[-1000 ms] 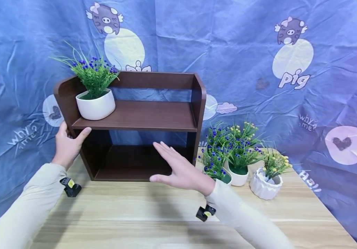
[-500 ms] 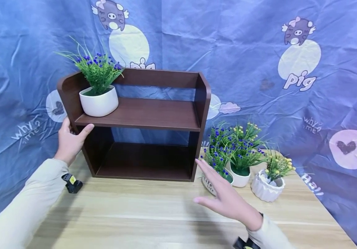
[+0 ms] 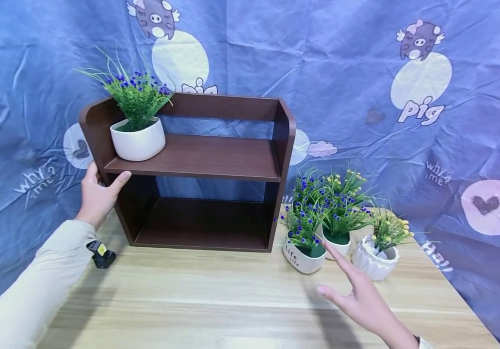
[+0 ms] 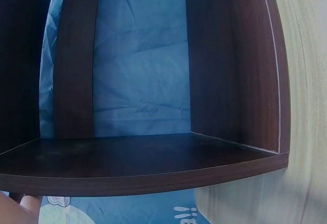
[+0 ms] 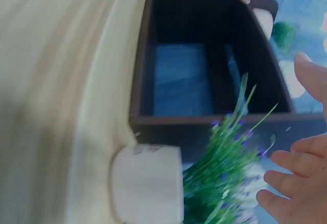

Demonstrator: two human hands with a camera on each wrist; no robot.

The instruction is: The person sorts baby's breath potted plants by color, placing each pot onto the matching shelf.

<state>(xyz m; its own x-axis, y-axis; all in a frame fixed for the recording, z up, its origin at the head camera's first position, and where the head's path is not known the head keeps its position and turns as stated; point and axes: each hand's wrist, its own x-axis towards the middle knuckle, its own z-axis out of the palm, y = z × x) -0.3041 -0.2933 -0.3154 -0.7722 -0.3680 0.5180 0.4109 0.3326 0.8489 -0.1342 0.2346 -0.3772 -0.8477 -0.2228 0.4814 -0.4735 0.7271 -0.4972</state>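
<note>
A dark brown two-tier wooden shelf (image 3: pixel 206 162) stands on the table. My left hand (image 3: pixel 98 198) grips its left side panel, thumb at the front edge and fingers on the outer face; the left wrist view shows only a bit of this hand (image 4: pixel 18 211). My right hand (image 3: pixel 365 298), fingers extended and thumb spread, hovers beside a white "Life" pot (image 3: pixel 304 259) of purple flowers. In the right wrist view, the right hand (image 5: pixel 301 180) appears apart from that pot (image 5: pixel 148 183). A white pot (image 3: pixel 138 141) with purple-flowered greenery sits at the left of the upper tier.
Right of the shelf, behind the "Life" pot, stand more potted plants, among them a white pot (image 3: pixel 337 243) and a ribbed white pot (image 3: pixel 374 261) with yellow flowers. A blue patterned cloth (image 3: pixel 341 87) hangs behind the wood-grain table (image 3: pixel 215 300).
My right hand has moved right and toward the table's front, from before the shelf's lower tier to beside the "Life" pot. My left hand has stayed on the shelf; the view shifted slightly.
</note>
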